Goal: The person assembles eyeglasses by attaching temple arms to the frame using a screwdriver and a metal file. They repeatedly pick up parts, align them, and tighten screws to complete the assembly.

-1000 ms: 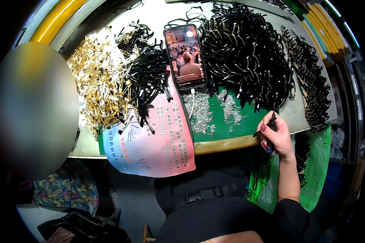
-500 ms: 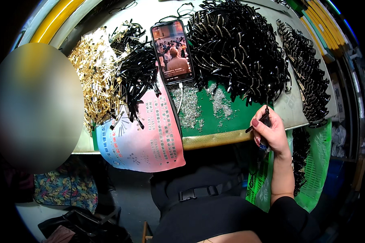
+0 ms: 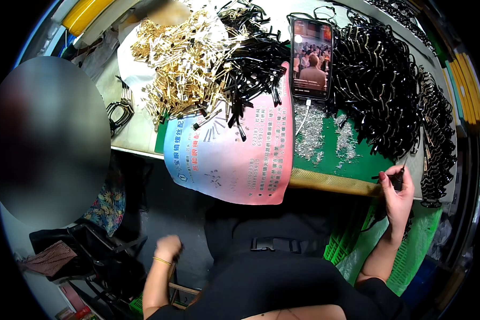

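My right hand (image 3: pixel 397 197), at the table's front right edge, is closed around a slim black screwdriver (image 3: pixel 398 178) with a thin metal tip pointing away from me. A dark cord loops below it. My left hand (image 3: pixel 169 248), yellow band at its wrist, hangs low left of my lap, away from the table. It is slightly blurred and curled like a fist; its inside is hidden. Nearest the right hand is a big heap of black spectacle frames (image 3: pixel 381 85). Small silver screws (image 3: pixel 310 133) lie scattered on a green mat (image 3: pixel 368 165).
Gold spectacle temples (image 3: pixel 178 64) and black temples (image 3: pixel 258 58) are heaped at the left. A pink-blue printed sheet (image 3: pixel 234 160) overhangs the front edge. A phone (image 3: pixel 312 58) stands plugged to a white cable. More frames (image 3: pixel 437 138) line the right; a green basket (image 3: pixel 416 256) stands below.
My view has swung left, so the table shows further right. My left hand and forearm have come into view at the lower left. The right hand still grips the screwdriver.
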Motion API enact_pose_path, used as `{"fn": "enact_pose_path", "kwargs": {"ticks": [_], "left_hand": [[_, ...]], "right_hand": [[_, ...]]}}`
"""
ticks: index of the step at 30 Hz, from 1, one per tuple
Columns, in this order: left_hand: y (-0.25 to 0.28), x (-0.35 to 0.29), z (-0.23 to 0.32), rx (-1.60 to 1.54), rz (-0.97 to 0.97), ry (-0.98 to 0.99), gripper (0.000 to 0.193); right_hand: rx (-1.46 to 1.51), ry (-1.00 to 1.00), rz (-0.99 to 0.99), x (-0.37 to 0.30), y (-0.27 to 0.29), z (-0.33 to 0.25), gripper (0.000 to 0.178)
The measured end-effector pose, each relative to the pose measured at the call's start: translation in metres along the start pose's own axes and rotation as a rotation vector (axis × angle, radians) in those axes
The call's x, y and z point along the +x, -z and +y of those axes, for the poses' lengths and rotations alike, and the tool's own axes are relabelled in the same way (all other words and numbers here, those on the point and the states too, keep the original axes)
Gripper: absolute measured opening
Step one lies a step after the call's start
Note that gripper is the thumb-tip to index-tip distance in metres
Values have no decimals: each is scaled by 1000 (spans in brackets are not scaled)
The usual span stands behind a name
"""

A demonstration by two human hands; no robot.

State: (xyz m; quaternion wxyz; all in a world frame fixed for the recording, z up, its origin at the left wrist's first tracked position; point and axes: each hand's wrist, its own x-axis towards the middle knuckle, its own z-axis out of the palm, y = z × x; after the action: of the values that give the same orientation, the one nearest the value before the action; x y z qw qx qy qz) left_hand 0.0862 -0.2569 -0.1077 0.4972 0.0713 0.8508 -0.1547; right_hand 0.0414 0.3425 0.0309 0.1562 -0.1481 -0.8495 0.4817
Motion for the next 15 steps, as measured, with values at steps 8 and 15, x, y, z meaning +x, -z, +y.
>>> {"fn": "enact_pose_path", "kwargs": {"ticks": [8,15], "left_hand": [[301,-12,95,-728,1419,-405,15],[297,-2,116,-837,1366,-486,8]], "right_hand": [[-416,-143,-16,4,-25,-28,15],[137,-323,-185,0,-15,-49,7]]}}
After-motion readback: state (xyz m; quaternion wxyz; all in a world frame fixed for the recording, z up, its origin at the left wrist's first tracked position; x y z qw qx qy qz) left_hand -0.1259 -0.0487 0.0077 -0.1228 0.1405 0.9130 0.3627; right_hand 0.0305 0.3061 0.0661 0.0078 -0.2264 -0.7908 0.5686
